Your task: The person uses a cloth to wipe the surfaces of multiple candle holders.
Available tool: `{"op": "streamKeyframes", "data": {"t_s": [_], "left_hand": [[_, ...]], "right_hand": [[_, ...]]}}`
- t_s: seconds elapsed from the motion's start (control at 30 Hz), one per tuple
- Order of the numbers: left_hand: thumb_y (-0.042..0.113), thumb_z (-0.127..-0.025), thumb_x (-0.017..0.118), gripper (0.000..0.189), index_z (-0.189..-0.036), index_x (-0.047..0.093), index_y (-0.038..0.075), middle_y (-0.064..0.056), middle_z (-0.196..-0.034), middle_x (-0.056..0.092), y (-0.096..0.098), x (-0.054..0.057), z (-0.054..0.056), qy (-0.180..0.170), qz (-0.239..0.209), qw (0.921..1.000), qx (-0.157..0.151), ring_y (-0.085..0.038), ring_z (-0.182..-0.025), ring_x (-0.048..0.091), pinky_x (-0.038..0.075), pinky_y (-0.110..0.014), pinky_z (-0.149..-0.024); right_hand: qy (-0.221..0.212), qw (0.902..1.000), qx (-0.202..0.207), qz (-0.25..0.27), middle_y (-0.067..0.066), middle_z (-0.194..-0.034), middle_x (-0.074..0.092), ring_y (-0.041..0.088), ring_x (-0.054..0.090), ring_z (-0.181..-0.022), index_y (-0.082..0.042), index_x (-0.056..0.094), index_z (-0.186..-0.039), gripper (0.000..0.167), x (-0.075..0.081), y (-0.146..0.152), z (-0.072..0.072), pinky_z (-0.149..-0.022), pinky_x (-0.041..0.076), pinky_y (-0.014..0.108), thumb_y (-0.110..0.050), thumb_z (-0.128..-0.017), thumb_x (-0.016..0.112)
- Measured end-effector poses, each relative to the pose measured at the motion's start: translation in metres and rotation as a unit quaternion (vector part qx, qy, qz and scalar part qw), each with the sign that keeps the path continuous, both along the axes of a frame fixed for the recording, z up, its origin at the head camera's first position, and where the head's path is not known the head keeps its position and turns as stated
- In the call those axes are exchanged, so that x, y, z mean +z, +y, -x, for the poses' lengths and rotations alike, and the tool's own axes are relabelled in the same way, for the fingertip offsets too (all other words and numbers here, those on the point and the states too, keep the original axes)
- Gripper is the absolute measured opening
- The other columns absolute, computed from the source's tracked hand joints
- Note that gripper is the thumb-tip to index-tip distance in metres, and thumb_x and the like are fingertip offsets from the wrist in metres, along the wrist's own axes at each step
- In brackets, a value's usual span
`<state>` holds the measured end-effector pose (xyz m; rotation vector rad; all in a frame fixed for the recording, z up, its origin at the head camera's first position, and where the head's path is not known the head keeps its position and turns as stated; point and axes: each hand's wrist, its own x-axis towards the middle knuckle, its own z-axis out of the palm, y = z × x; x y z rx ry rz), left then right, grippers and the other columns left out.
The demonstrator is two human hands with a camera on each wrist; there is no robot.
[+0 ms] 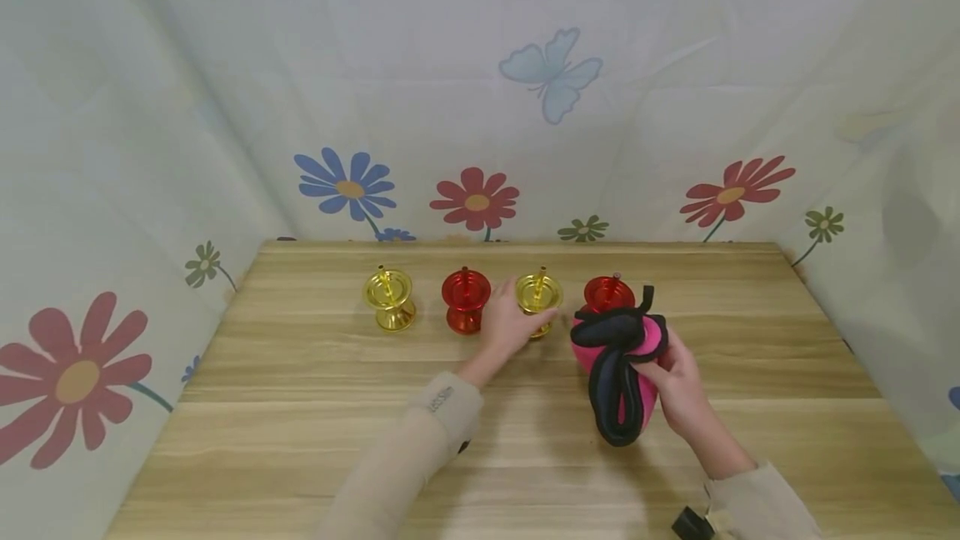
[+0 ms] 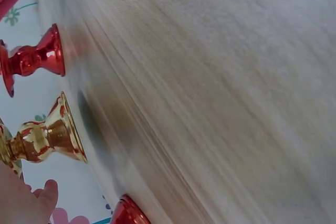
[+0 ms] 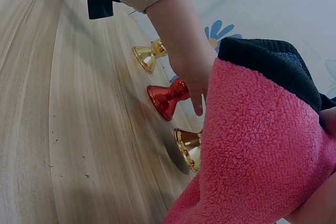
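"Where do we have the pink-and-black cloth (image 1: 609, 375)?"

"Over the bench (image 1: 360, 407), pinched between the thumb and fingers of our right hand (image 1: 681, 388). It lies just on our side of the rightmost red holder (image 1: 606, 294) and partly hides it in the head view. We can't tell whether the two touch."

"And its long axis?"

"It runs from that red holder back toward us, while the holders stand upright in a row across the bench."

"What about our left hand (image 1: 508, 325)?"

"It's apart from the right, at the gold holder (image 1: 539, 294) just left of that red one. The thumb reaches across the near side and the fingers lie to the left of the dish. We can't tell whether they grip it or merely touch it."

"So which hand is nearer that gold holder?"

"The left, clearly. The cloth is to the holder's right and nearer us, with a gap between, so we judge that sideways gap matters most."
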<state>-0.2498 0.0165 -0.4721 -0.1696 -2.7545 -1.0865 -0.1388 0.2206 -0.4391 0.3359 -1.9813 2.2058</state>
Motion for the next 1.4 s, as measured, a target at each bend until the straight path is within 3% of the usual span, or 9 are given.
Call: {"op": "streamKeyframes", "data": {"t_s": [0.5,0.67,0.8,0.87,0.97,1.07,1.13,1.23,1.4], "left_hand": [[0.05,-0.067,0.07,0.065,-0.109,0.047,0.007,-0.005,-0.096,0.056,0.006,-0.014,0.009,0.011,0.008,0.9998,0.014,-0.02,-0.091,0.055,0.049,-0.033,-0.078],[0.055,-0.067,0.067,0.083,-0.124,0.037,0.004,-0.01,-0.113,0.053,0.005,-0.012,0.007,-0.016,0.021,0.9996,0.007,-0.025,-0.105,0.051,0.046,-0.037,-0.087],[0.059,-0.067,0.064,0.099,-0.137,0.022,0.002,-0.016,-0.139,0.033,0.007,-0.007,-0.002,-0.027,0.011,0.9996,0.004,-0.031,-0.125,0.035,0.034,-0.042,-0.101],[0.056,-0.07,0.064,0.097,-0.138,0.021,0.002,-0.016,-0.144,0.024,0.009,-0.004,-0.008,0.003,0.012,0.9999,0.003,-0.032,-0.13,0.028,0.028,-0.044,-0.104],[0.048,-0.074,0.065,0.087,-0.136,0.027,0.001,-0.016,-0.143,0.026,0.014,0.0,-0.018,0.093,0.019,0.9955,-0.003,-0.031,-0.129,0.03,0.029,-0.045,-0.103],[0.037,-0.076,0.066,0.076,-0.133,0.031,0.0,-0.015,-0.141,0.032,0.022,0.005,-0.026,0.172,0.003,0.9845,-0.034,-0.029,-0.126,0.035,0.033,-0.043,-0.101],[0.032,-0.077,0.065,0.071,-0.133,0.033,0.001,-0.013,-0.139,0.035,0.028,0.009,-0.031,0.193,-0.016,0.9791,-0.063,-0.027,-0.125,0.038,0.035,-0.04,-0.101],[0.028,-0.079,0.064,0.067,-0.133,0.033,0.002,-0.012,-0.136,0.04,0.037,0.012,-0.033,0.182,-0.039,0.9775,-0.099,-0.025,-0.122,0.042,0.037,-0.035,-0.1],[0.03,-0.081,0.061,0.068,-0.135,0.029,0.005,-0.011,-0.135,0.042,0.052,0.011,-0.029,0.096,-0.057,0.9862,-0.122,-0.024,-0.12,0.044,0.039,-0.035,-0.098]], "right_hand": [[0.002,1.0,0.002,0.001,-0.009,-0.101,0.059,0.002,0.054,-0.094,-0.015,0.051,-0.111,0.039,-0.001,0.0,0.0,-0.078,0.046,0.016,0.009,-0.08,0.053],[0.005,1.0,-0.001,0.001,-0.01,-0.1,0.06,0.002,0.055,-0.093,-0.016,0.051,-0.11,0.039,-0.002,0.001,0.001,-0.077,0.046,0.015,0.011,-0.081,0.051],[0.01,0.9999,-0.005,0.007,-0.01,-0.099,0.06,0.002,0.055,-0.092,-0.016,0.052,-0.109,0.041,-0.002,0.005,0.001,-0.075,0.047,0.015,0.014,-0.08,0.048],[0.013,0.9998,-0.009,0.012,-0.009,-0.099,0.06,0.003,0.055,-0.091,-0.015,0.052,-0.109,0.041,-0.002,0.007,0.002,-0.074,0.047,0.015,0.014,-0.08,0.048],[0.022,0.9994,-0.013,0.025,-0.008,-0.099,0.061,0.003,0.055,-0.091,-0.014,0.052,-0.108,0.038,-0.002,0.011,0.002,-0.074,0.047,0.015,0.012,-0.08,0.05],[0.033,0.9985,-0.018,0.04,-0.007,-0.098,0.061,0.004,0.056,-0.09,-0.013,0.053,-0.107,0.037,0.001,0.015,0.004,-0.074,0.047,0.015,0.013,-0.08,0.051],[0.041,0.9976,-0.022,0.052,-0.006,-0.097,0.062,0.004,0.056,-0.089,-0.012,0.054,-0.105,0.038,0.003,0.018,0.005,-0.073,0.047,0.015,0.016,-0.079,0.049],[0.05,0.9957,-0.026,0.073,-0.004,-0.096,0.063,0.005,0.058,-0.088,-0.01,0.055,-0.105,0.039,0.009,0.024,0.006,-0.072,0.048,0.016,0.018,-0.079,0.045],[0.061,0.9919,-0.038,0.105,-0.001,-0.093,0.064,0.008,0.06,-0.083,-0.007,0.056,-0.104,0.039,0.019,0.032,0.008,-0.069,0.05,0.017,0.021,-0.079,0.041]]}}
